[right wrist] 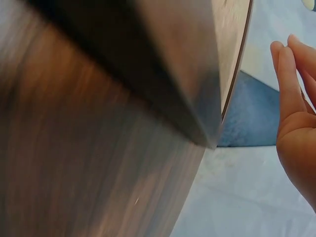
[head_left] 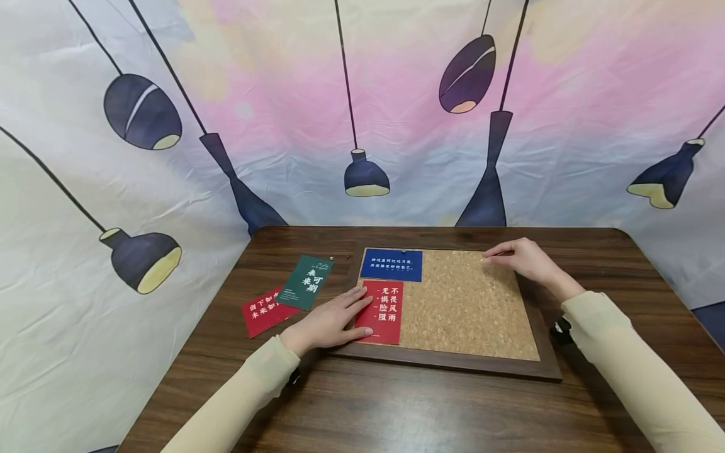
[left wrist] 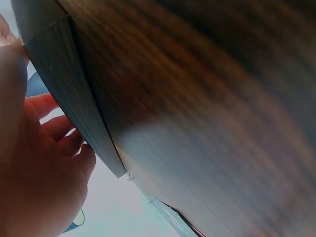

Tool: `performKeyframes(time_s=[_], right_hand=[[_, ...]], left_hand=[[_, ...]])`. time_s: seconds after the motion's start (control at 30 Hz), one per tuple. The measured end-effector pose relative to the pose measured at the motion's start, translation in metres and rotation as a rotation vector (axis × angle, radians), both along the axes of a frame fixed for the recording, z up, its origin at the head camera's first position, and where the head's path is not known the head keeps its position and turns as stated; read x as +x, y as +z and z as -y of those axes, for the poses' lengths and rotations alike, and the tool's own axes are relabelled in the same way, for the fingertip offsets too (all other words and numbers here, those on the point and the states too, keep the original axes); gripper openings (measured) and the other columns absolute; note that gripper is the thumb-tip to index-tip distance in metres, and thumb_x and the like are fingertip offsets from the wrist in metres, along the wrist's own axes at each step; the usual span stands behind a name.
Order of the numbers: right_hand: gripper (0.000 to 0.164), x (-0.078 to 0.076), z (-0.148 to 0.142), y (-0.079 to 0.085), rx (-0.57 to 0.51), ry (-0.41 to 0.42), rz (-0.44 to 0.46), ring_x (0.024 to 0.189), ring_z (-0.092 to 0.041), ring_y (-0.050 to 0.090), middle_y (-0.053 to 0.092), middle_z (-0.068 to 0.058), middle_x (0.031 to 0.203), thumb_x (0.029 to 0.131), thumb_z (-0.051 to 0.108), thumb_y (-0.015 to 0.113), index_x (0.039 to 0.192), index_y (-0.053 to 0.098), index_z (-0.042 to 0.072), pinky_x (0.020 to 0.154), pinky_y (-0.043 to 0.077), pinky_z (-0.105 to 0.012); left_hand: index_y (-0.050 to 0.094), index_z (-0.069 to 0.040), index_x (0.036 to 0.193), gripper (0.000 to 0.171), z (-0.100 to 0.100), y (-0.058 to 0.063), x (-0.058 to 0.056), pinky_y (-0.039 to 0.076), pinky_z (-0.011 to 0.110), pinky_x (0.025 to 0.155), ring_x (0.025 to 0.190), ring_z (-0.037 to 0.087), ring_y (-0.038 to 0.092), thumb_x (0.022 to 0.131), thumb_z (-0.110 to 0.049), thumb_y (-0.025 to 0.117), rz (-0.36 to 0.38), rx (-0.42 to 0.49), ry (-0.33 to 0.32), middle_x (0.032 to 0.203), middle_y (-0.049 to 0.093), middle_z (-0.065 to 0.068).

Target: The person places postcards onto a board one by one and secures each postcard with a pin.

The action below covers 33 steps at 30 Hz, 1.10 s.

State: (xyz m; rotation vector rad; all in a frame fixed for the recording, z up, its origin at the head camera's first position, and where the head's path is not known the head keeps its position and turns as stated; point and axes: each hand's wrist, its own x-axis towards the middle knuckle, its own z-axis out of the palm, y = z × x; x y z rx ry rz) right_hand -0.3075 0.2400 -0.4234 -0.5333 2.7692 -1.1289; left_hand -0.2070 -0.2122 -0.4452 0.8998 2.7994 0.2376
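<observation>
In the head view, my left hand (head_left: 330,318) rests with spread fingers over the left edge of a red card (head_left: 387,311) with white lettering, on the left part of the corkboard (head_left: 464,302). A blue card (head_left: 391,265) lies just above it, a small pin (head_left: 403,251) at its top edge. My right hand (head_left: 523,259) is over the board's upper right, thumb and forefinger brought together; whether something tiny is between them I cannot tell. The right wrist view shows those fingertips (right wrist: 289,47) meeting, beyond the board's frame (right wrist: 177,64). My left hand (left wrist: 54,163) also appears beside the frame in the left wrist view.
Left of the board, a green card (head_left: 306,282) overlaps another red card (head_left: 269,311) on the dark wooden table (head_left: 362,402). Small pins (head_left: 331,258) lie near the board's upper left corner. A cloth backdrop (head_left: 294,113) with painted lamps hangs behind the table.
</observation>
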Motion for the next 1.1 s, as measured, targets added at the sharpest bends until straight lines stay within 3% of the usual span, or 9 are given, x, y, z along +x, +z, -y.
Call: performKeyframes(time_s=[0.33, 0.53, 0.73, 1.1], right_hand=[[0.032, 0.000, 0.025, 0.001, -0.057, 0.020, 0.044, 0.102, -0.027, 0.069, 0.074, -0.011, 0.114, 0.100, 0.029, 0.066, 0.121, 0.074, 0.006, 0.082, 0.055, -0.042], [0.031, 0.000, 0.037, 0.002, -0.129, 0.079, 0.119, 0.097, -0.028, 0.072, 0.073, -0.014, 0.114, 0.102, 0.021, 0.062, 0.123, 0.071, 0.001, 0.081, 0.058, -0.042], [0.035, -0.003, 0.049, 0.000, -0.173, 0.113, 0.123, 0.095, -0.029, 0.072, 0.073, -0.017, 0.111, 0.100, 0.020, 0.066, 0.127, 0.066, -0.002, 0.080, 0.059, -0.041], [0.028, -0.002, 0.074, -0.002, -0.100, 0.149, 0.091, 0.088, -0.022, 0.073, 0.077, -0.008, 0.100, 0.096, 0.023, 0.072, 0.114, 0.076, 0.002, 0.076, 0.059, -0.039]], left_hand=[[0.035, -0.017, 0.159, 0.080, 0.001, -0.001, 0.000, 0.033, 0.043, 0.116, 0.152, 0.023, 0.023, 0.095, -0.060, 0.057, -0.013, 0.007, -0.009, 0.165, 0.026, 0.006], [0.034, -0.017, 0.159, 0.080, 0.000, 0.000, 0.000, 0.033, 0.044, 0.116, 0.152, 0.023, 0.023, 0.095, -0.060, 0.058, -0.004, 0.007, -0.007, 0.166, 0.025, 0.006], [0.035, -0.017, 0.159, 0.079, 0.000, 0.000, 0.000, 0.033, 0.043, 0.116, 0.152, 0.023, 0.022, 0.095, -0.059, 0.058, -0.009, 0.004, -0.012, 0.165, 0.026, 0.006], [0.036, -0.016, 0.158, 0.079, 0.000, 0.000, 0.000, 0.032, 0.044, 0.117, 0.152, 0.024, 0.023, 0.096, -0.059, 0.058, -0.014, 0.006, -0.015, 0.165, 0.027, 0.007]])
